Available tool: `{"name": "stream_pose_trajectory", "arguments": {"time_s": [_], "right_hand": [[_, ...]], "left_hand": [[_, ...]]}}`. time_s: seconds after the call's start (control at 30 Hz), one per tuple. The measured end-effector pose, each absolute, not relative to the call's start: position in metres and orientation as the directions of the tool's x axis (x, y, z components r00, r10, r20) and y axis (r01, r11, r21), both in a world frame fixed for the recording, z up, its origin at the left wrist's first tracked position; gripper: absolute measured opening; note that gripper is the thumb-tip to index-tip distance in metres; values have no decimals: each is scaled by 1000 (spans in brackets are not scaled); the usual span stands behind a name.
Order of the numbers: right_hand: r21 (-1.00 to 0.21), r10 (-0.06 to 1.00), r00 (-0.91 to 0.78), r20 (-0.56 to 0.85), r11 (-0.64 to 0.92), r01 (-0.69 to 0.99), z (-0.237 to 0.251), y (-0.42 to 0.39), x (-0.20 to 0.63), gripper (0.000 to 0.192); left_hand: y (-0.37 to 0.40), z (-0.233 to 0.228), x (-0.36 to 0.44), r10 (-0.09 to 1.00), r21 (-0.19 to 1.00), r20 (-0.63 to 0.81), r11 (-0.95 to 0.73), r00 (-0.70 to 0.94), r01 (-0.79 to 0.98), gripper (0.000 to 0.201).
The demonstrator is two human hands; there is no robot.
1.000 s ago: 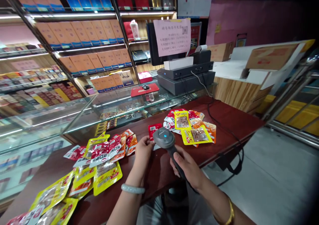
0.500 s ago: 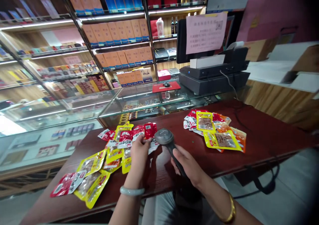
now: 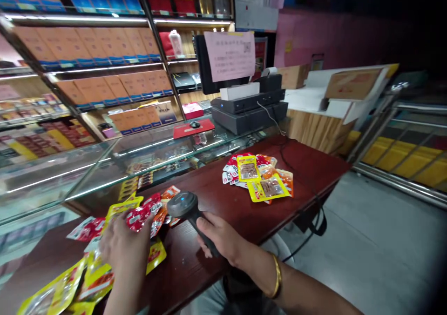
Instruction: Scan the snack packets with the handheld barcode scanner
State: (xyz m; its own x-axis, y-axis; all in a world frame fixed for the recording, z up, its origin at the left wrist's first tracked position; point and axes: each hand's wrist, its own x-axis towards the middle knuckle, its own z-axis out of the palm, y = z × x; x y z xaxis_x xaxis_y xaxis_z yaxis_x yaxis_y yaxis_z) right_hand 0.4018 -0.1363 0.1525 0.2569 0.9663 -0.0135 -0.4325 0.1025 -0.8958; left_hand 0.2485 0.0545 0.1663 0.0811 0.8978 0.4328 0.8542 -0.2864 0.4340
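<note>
I see the barcode scanner gripped in my right hand, fingers wrapped around its dark handle. Its long axis runs from my palm up and to the left, and the rounded head, with a small blue light on top, points toward the near pile of snack packets at the table's left end. The lower part of the handle is hidden inside my fist.

My left hand lies flat on that near pile, fingers loosely spread over a red packet. Whether the fingertips pinch it I cannot tell, since the back of the hand covers them and the view is blurred there. The pile's yellow packets are cut off at the bottom left edge.

Both hands work over the dark red wooden table. A second heap of packets sits well apart to the right, near the black cable that drops over the table's edge. Beyond stands the glass counter with the till on it; the pink notice's print is too small to read.
</note>
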Motion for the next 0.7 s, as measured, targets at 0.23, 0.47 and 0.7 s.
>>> {"name": "stream_pose_trajectory", "arguments": {"time_s": [0.23, 0.47, 0.7], "right_hand": [[-873, 889, 457, -15, 211, -439, 139, -179, 441, 60], [-820, 761, 646, -57, 334, -465, 124, -225, 487, 55], [-796, 708, 702, -73, 383, -469, 114, -248, 503, 54]], "left_hand": [[15, 153, 361, 718, 406, 415, -696, 559, 593, 38], [-40, 155, 477, 631, 440, 203, -742, 748, 506, 35], [-54, 157, 534, 694, 244, 84, -710, 715, 660, 49]]}}
